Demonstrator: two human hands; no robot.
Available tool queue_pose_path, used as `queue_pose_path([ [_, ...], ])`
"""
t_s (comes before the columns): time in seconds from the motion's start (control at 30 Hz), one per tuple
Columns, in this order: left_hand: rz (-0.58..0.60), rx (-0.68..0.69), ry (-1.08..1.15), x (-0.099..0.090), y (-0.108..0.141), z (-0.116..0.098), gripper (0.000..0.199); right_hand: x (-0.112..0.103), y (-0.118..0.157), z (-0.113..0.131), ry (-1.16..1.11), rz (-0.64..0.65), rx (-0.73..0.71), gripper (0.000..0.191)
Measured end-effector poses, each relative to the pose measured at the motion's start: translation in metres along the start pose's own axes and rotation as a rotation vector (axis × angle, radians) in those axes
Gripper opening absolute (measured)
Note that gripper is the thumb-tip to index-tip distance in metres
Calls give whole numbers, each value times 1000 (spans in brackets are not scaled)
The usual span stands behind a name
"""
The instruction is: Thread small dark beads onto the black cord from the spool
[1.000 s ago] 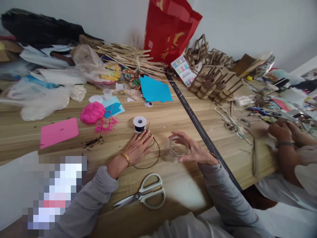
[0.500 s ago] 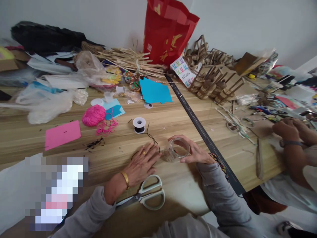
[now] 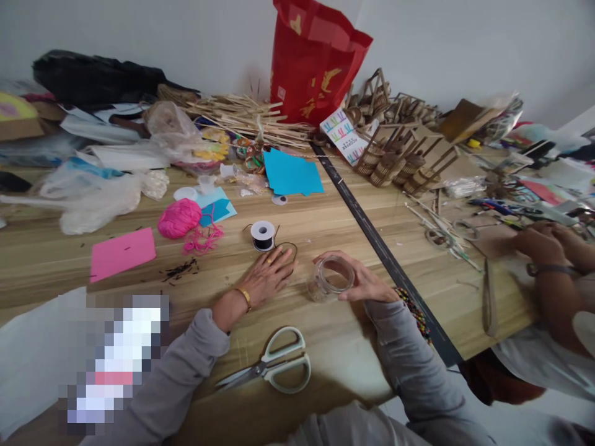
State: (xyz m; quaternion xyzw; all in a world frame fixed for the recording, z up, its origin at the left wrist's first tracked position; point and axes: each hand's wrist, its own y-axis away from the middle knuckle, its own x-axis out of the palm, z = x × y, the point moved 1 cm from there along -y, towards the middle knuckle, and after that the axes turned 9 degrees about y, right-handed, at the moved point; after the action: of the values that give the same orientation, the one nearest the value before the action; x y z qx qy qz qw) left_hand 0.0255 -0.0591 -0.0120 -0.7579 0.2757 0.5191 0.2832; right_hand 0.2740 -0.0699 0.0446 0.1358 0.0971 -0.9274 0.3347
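Note:
My left hand (image 3: 268, 272) lies palm down on the wooden table, fingers stretched out over a thin black cord (image 3: 294, 247). Just beyond its fingertips stands a white spool (image 3: 263, 235) wound with black cord. My right hand (image 3: 356, 277) is wrapped round a clear glass jar (image 3: 331, 277), whose round open rim faces up. White-handled scissors (image 3: 284, 360) lie nearer to me, below both hands, with the blades pointing left.
Pink yarn (image 3: 180, 218), a pink sheet (image 3: 123, 254) and black snippets lie left. Blue sheets (image 3: 294, 173) and a red bag (image 3: 316, 62) are farther back. A black strip (image 3: 372, 229) crosses the table. Small woven baskets (image 3: 385, 166) and another person's hands (image 3: 542, 241) are right.
My left hand has slid forward and slightly left, away from the scissors and closer to the spool. My right hand stays round the jar, which has hardly moved.

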Motion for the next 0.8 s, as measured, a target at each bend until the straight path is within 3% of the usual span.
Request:
queue_pose_path([
  [0.13,-92,-11,45,-8,-3,-2,42,1,0,2,1,6,8,70],
  [0.23,-265,-75,146,-17,7,-8,29,0,0,0,-2,12,-1,71],
  [0.37,-583,-369,281,-27,20,2,17,-1,0,-3,-10,22,-13,72],
  [0.43,-708,-494,342,-29,21,14,32,0,0,-4,-18,31,-13,72],
  [0.57,-659,-494,369,-25,11,36,65,2,-1,-3,-23,44,-19,74],
  [0.8,-594,-498,277,-14,-9,57,57,10,-8,1,-17,80,-31,73],
])
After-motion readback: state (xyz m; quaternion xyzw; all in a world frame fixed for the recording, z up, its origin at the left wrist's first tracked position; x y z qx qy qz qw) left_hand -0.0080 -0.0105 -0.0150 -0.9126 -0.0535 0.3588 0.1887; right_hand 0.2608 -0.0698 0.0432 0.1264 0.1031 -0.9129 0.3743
